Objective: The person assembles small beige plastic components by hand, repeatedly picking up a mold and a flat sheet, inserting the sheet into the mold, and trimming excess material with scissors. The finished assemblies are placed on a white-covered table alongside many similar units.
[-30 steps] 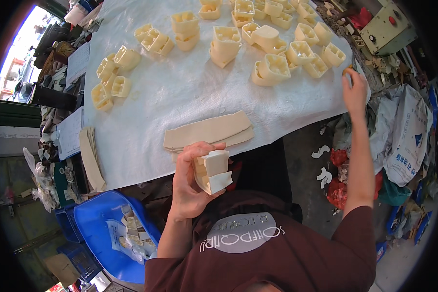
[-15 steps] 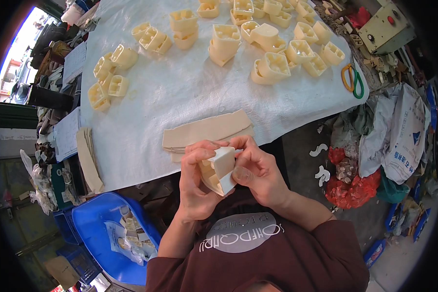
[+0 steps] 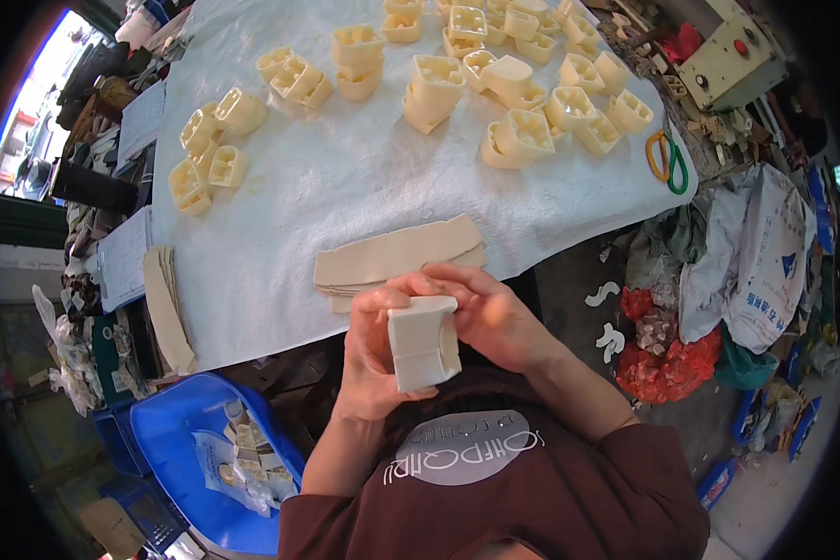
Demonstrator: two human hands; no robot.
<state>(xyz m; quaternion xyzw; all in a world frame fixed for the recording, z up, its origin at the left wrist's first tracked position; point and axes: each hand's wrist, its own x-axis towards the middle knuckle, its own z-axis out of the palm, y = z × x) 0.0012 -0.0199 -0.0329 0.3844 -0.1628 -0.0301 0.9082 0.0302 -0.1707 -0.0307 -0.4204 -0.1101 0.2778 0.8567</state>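
In front of my chest I hold a cream hollow plastic block point(image 3: 422, 343), its near side covered by a smooth pale strip. My left hand point(image 3: 369, 359) is closed around its left side, with the thumb under the lower edge and fingers over the top. The fingers of my right hand point(image 3: 495, 322) curl against the block's far right corner; the right thumb is lifted and blurred. Just beyond my hands, a stack of long beige strips point(image 3: 401, 252) lies on the near edge of the white-covered table point(image 3: 327, 177).
Several cream hollow blocks point(image 3: 523, 138) stand in groups across the table's far side. Green-and-orange-handled scissors point(image 3: 667, 161) lie at its right edge. More beige strips point(image 3: 166, 308) hang over the left corner. A blue bin point(image 3: 177, 439) with scraps stands at lower left; sacks point(image 3: 751, 261) stand right.
The block has turned in my hands, so its pale covered side faces up instead of its hollow openings. My right thumb has come away from the block's edge.
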